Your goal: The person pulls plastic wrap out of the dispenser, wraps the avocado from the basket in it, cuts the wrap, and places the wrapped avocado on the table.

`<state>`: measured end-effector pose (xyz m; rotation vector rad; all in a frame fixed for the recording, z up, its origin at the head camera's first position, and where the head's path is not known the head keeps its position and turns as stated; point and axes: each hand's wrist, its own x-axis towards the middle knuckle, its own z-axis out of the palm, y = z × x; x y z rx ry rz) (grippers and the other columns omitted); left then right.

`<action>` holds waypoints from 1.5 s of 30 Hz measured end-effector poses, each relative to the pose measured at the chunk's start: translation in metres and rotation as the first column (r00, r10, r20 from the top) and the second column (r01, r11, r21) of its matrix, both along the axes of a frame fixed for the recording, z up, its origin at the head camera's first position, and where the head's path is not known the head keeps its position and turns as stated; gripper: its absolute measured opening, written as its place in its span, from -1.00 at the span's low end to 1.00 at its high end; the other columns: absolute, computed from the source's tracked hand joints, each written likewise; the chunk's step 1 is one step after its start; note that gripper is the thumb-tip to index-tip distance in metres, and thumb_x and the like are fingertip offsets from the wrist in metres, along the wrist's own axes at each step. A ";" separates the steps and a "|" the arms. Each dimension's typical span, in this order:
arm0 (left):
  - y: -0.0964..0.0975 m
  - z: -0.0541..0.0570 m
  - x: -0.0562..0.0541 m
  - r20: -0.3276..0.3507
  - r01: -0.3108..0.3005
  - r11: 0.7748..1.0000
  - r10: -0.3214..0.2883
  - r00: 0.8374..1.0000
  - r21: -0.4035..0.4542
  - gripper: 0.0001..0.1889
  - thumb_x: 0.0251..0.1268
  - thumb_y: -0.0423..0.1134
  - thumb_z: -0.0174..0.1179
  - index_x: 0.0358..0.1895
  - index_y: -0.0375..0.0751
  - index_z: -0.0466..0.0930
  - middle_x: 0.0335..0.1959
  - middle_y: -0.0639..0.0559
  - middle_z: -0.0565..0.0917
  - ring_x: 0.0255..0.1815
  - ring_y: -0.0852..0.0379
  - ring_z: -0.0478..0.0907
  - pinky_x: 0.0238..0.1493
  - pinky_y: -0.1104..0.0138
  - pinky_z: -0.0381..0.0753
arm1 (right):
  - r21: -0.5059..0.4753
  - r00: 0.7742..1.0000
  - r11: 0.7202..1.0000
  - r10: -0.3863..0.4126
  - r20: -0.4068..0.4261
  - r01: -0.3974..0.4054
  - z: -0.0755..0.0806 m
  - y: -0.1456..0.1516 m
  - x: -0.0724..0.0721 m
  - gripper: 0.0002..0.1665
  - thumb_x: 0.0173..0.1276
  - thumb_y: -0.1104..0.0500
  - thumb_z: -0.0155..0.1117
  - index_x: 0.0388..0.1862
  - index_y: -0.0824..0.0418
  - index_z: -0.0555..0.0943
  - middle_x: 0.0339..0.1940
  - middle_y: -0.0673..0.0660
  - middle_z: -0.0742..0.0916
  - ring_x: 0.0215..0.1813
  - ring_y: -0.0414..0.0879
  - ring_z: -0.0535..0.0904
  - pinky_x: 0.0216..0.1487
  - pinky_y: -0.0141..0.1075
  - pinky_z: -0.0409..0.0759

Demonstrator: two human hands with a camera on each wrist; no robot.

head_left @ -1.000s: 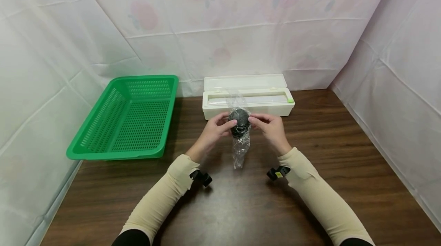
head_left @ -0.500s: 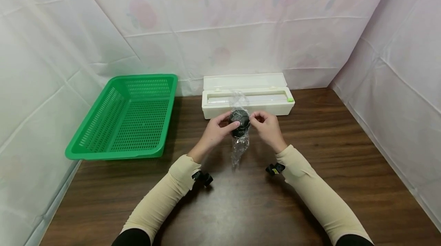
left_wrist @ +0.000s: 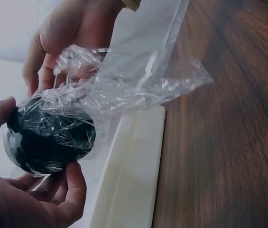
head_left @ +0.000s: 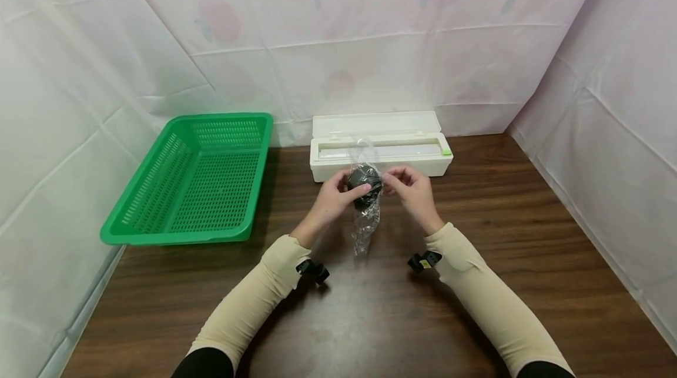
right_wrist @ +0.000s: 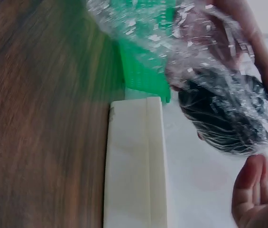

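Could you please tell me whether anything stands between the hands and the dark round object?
Only clear film, wrapped around the dark round object: the left hand holds it through that film, while the right hand is at its edge. Nothing else visible intervenes.

A dark brown, wood-grained table [head_left: 518,213] is spreading across the lower view, a soft pale glare [head_left: 341,331] shining on its near part. Behind it, a creased white cloth sheet [head_left: 359,19] with faded pink prints is hanging; a whitish cloth left panel [head_left: 63,90] and a similar right panel [head_left: 624,113] are flanking it.
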<state>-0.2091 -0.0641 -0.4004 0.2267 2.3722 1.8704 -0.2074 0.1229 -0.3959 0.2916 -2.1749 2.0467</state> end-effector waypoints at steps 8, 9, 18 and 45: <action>0.002 0.001 0.004 -0.056 0.009 0.997 -0.013 0.998 -0.074 -0.42 0.16 -0.12 0.38 0.25 -0.18 0.45 0.04 -0.13 0.62 -0.05 0.02 0.57 -0.15 0.33 0.60 | 0.050 0.999 0.998 -0.029 -0.022 0.030 -0.002 0.000 0.000 -0.71 0.29 0.27 0.36 -0.10 0.48 0.69 -0.27 0.18 0.73 -0.35 -0.33 0.59 -0.27 -0.48 0.63; 0.003 0.001 0.005 -0.065 0.003 0.996 -0.009 0.998 -0.094 -0.41 0.14 -0.11 0.40 0.24 -0.18 0.46 0.03 -0.13 0.62 -0.04 0.01 0.57 -0.15 0.31 0.61 | 0.059 0.997 0.997 -0.048 -0.056 0.051 -0.003 -0.001 0.001 -0.74 0.28 0.29 0.37 -0.14 0.49 0.71 -0.28 0.26 0.73 -0.36 -0.34 0.57 -0.29 -0.50 0.60; 0.003 -0.001 0.004 -0.114 -0.015 0.994 0.002 0.993 -0.113 -0.40 0.15 -0.06 0.39 0.26 -0.14 0.46 0.05 -0.11 0.63 -0.01 -0.03 0.58 -0.09 0.23 0.65 | 0.178 0.990 0.981 -0.061 -0.126 0.083 -0.002 -0.012 0.001 -0.85 0.42 0.37 0.15 -0.29 0.48 0.59 -0.46 0.20 0.57 -0.43 -0.20 0.43 -0.38 -0.49 0.42; -0.002 -0.002 0.002 -0.177 0.050 0.985 -0.079 0.981 -0.167 -0.36 0.14 -0.09 0.41 0.31 -0.15 0.44 0.08 -0.10 0.64 -0.03 -0.01 0.63 -0.05 0.23 0.66 | 0.195 0.993 0.979 -0.037 -0.112 0.059 -0.002 -0.011 -0.002 -0.88 0.43 0.40 0.10 -0.26 0.50 0.53 -0.37 0.26 0.55 -0.36 -0.23 0.43 -0.30 -0.47 0.45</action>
